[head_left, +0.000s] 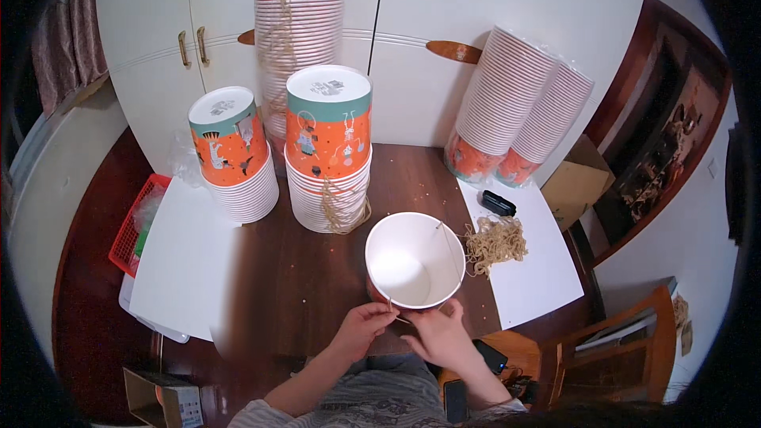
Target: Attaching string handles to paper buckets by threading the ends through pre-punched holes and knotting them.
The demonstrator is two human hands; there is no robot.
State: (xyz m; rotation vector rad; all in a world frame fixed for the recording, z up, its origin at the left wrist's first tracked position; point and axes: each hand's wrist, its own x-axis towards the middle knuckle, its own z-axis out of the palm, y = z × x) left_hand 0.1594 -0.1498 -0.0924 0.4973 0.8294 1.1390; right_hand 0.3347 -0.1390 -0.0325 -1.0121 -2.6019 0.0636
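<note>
Standing at the back is a big white cupboard [444, 4], and in front of it is a dark brown table [317, 277] with white parts at both sides. Two tall stacks of paper tubs [507, 87] lean at the right in clear plastic, and another tall stack [305, 32] stands at the back left. Nearer, two shorter stacks of tubs [329, 143] stand upside down, with orange and green tops, and brown string hangs on the right one. One open tub [412, 265] is at the near edge of the table, just in front of the person — its mouth is up and its inside is white. The left hand [365, 329] is at its near left rim, and the right hand [440, 337] is at its near side. A messy heap of brown string [497, 242] sits to the right of the tub, with a small black thing [498, 203] just behind it. A thin string [440, 226] shows inside the tub's far wall. The left thumb and finger pinch a bit of string by the near rim. The right thumb sticks out apart from its fingers — their tips are partly hidden, so I cannot tell if they pinch anything.
</note>
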